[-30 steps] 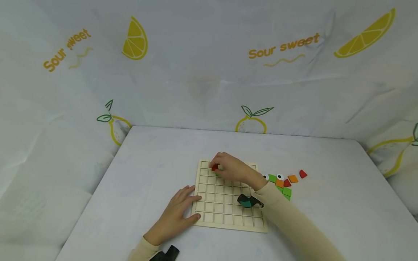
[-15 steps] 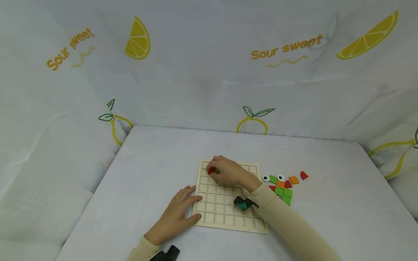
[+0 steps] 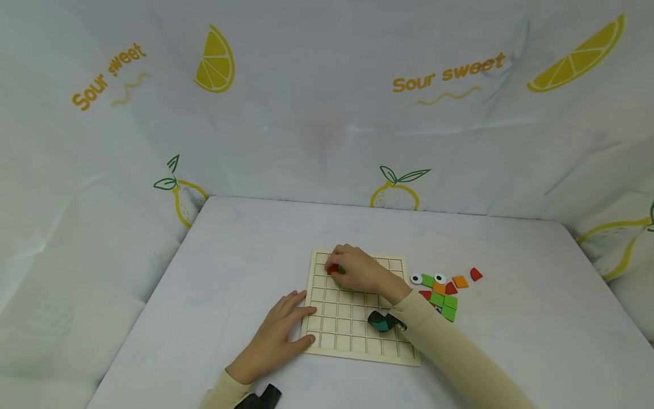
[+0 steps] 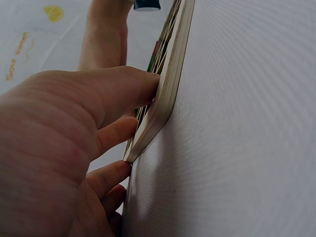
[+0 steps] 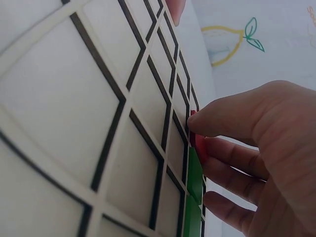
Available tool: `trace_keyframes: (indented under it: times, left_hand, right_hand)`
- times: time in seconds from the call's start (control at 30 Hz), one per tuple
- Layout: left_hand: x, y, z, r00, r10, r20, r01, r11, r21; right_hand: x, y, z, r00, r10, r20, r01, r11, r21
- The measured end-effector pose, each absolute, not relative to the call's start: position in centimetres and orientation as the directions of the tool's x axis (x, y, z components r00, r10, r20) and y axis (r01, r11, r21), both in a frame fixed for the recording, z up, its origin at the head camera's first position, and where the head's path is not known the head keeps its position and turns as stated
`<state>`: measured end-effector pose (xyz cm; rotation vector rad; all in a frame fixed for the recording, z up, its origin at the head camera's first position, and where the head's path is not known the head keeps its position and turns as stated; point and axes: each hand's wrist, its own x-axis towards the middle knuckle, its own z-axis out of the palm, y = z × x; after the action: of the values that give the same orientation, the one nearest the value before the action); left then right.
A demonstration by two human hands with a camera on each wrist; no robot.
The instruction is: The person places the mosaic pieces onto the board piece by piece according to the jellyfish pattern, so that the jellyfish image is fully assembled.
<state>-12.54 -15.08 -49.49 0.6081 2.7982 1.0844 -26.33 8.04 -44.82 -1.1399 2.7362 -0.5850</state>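
A pale wooden grid board (image 3: pixel 343 328) lies on the table, its surface divided into square cells. At its far left part my right hand (image 3: pixel 360 268) pinches a small red tile (image 5: pixel 199 143) between thumb and fingers, right at the grid. Two green tiles (image 5: pixel 195 173) sit in cells beside the red one, partly covered by the hand in the head view. My left hand (image 3: pixel 276 334) rests with spread, extended fingers on the board's left edge; in the left wrist view its thumb (image 4: pixel 140 86) presses the top of the wooden rim.
Right of the board lies a loose group of tiles: green squares (image 3: pixel 450 302), orange squares (image 3: pixel 460 282), red rounded pieces (image 3: pixel 476 274) and white round eye pieces (image 3: pixel 440 278). A lemon-printed white cloth (image 3: pixel 317 159) hangs behind the table. Dark straps (image 3: pixel 380 321) sit at the wrists.
My right hand has shifted slightly left and nearer with the red tile, then barely right again in the last half second. The left hand stays on the board's edge.
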Motion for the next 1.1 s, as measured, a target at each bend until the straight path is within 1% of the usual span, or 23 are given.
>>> trace_keyframes:
  times: [0.3, 0.47, 0.67, 0.93, 1.1]
  left_hand:
    - [-12.5, -15.0, -49.3, -0.918, 0.389, 0.070, 0.335, 0.670, 0.662]
    - [-12.6, -15.0, -49.4, -0.918, 0.390, 0.077, 0.342, 0.676, 0.653]
    - [-12.6, -15.0, -49.5, -0.920, 0.386, 0.074, 0.336, 0.676, 0.656]
    - [-12.5, -15.0, -49.4, -0.921, 0.386, 0.058, 0.322, 0.668, 0.671]
    - [-12.5, -14.9, -49.3, -0.922, 0.383, 0.062, 0.323, 0.670, 0.668]
  right_hand:
    - [-26.1, 8.2, -44.6, -0.716, -0.696, 0.055, -0.679, 0.677, -0.284]
    - [-25.9, 8.4, -44.3, -0.727, -0.686, 0.025, -0.659, 0.687, -0.308]
    - [-25.6, 9.0, -44.1, -0.748, -0.664, 0.013, -0.638, 0.714, -0.289]
    - [-25.3, 9.6, -44.1, -0.741, -0.672, 0.000, -0.633, 0.698, -0.336]
    - [-25.2, 9.8, -44.2, -0.719, -0.695, 0.010, -0.656, 0.675, -0.338]
